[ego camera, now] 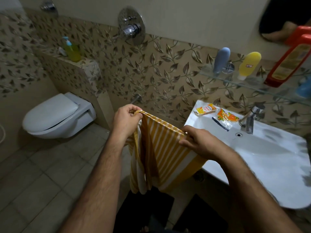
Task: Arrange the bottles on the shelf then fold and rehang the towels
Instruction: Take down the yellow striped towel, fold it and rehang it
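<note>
The step in hand looked like the towel fold, not the bottles. Both hands held a yellow and white striped towel (161, 148) in the air, between the toilet (57, 115) and the sink (252, 153), in front of the leaf-patterned tiled wall. The left hand (125, 121) had its grip closed on one end of the top edge, fingers and thumb pinching the cloth. The right hand (200, 142) pinched the other end of that edge, its fingers curled over the hem just beside the sink's near corner. The top edge ran taut between the two grips, and the rest hung down in loose folds, apparently already doubled, with a white-striped layer showing at the left.

On the glass shelf (249, 83) above the sink stood a grey bottle (221, 59), a yellow bottle (249, 64) and a large red bottle (289, 59), all upright in a row, so the bottle part seemed finished. A blue thing sat at the frame's right edge, too blurred to name.

The next move probably called for bringing the two held corners together to halve the towel, keeping the edges matched, then draping it over a rail. No towel rail was clearly visible, so where it would hang could not be told.
</note>
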A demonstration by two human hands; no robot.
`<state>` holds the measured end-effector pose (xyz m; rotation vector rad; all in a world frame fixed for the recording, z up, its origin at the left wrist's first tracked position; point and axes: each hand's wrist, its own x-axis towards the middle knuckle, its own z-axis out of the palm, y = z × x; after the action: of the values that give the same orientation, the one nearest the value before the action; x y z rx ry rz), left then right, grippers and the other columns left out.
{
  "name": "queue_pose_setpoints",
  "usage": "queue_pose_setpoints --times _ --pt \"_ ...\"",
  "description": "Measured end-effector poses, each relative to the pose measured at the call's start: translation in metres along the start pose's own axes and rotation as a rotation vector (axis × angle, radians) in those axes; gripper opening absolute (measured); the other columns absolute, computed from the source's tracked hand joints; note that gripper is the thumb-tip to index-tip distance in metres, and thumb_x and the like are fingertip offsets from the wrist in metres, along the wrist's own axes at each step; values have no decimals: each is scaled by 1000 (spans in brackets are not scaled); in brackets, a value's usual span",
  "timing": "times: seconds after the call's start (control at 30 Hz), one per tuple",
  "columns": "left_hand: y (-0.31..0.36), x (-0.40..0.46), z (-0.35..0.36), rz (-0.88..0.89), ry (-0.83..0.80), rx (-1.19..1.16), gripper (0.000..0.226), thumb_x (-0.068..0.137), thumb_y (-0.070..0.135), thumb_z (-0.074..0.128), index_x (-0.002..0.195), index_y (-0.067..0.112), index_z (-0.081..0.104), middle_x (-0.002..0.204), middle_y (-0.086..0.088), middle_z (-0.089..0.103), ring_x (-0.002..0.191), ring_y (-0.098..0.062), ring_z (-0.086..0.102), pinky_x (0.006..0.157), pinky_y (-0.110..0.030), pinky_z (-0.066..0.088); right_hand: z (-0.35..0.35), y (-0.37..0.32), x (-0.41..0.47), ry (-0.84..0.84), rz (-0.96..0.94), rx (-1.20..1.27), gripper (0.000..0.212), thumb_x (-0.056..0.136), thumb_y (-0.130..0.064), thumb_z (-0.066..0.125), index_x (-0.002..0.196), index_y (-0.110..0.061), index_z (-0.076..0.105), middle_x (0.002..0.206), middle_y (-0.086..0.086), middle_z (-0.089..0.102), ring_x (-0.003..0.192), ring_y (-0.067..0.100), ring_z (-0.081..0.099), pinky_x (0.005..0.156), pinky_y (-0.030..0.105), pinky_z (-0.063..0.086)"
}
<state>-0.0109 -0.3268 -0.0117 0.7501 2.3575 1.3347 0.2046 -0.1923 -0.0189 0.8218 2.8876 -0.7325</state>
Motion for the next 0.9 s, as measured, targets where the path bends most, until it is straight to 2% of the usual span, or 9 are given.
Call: queue_pose_setpoints --times 0.07,0.13,0.4,0.47,0.57,0.67,0.73,0.83,0.9 --pt "-1 1 -2 -12 0 2 9 84 25 65 91 30 69 82 4 72 83 -14 68 81 -41 58 0 0 2 66 -10 -14 21 98 -37 53 106 -17 56 89 0 59 85 22 55 67 33 40" --pt "-3 1 -2 -16 3 16 8 84 26 65 91 30 69 80 4 72 82 -14 68 81 -41 58 -2 2 3 95 -7 -30 19 99 -34 53 101 -17 61 89 2 63 86 23 58 68 34 43" --pt "-12 4 -1 -54 2 103 6 85 23 65 88 27 68 82 3 71 82 -12 66 78 -30 54 -14 11 4 50 43 12 34 96 -41 56 87 -11 67 82 7 66 79 21 60 71 39 48" --pt "-20 7 0 -75 -10 111 5 84 20 67 85 25 69 85 3 71 83 -13 66 81 -32 55 -18 12 3 84 37 99 30 95 -40 59 87 -13 70 82 5 68 78 18 62 70 39 49" --pt "-32 10 2 -112 -72 124 6 82 18 69 82 24 70 86 2 71 86 -17 66 83 -36 55 -23 5 5 187 32 250 15 89 -32 68 83 -19 72 74 -3 67 69 9 58 61 30 45" --pt "-41 9 5 -141 -138 158 5 81 22 69 84 26 70 87 6 71 87 -16 66 85 -40 55 -24 -5 12 292 19 277 11 85 -26 72 78 -17 70 67 -4 62 61 6 51 56 27 40" --pt "-45 7 6 -163 -177 140 12 83 20 70 93 27 71 94 4 71 92 -16 66 86 -39 55 -23 -11 18 336 7 270 13 83 -25 74 74 -18 68 63 -5 58 60 6 49 56 28 39" --pt "-47 3 9 -154 -251 31 43 85 17 71 126 26 62 109 -5 71 98 -16 67 93 -39 54 -24 -17 26 339 -11 192 19 84 -29 72 68 -28 61 62 -10 55 64 8 52 58 29 40" --pt "-43 -4 12 -121 -326 -126 51 86 10 69 134 21 56 103 -17 72 92 -15 67 90 -34 55 -25 -21 31 323 -36 89 16 86 -30 69 72 -31 61 64 -12 56 70 12 56 61 30 41"
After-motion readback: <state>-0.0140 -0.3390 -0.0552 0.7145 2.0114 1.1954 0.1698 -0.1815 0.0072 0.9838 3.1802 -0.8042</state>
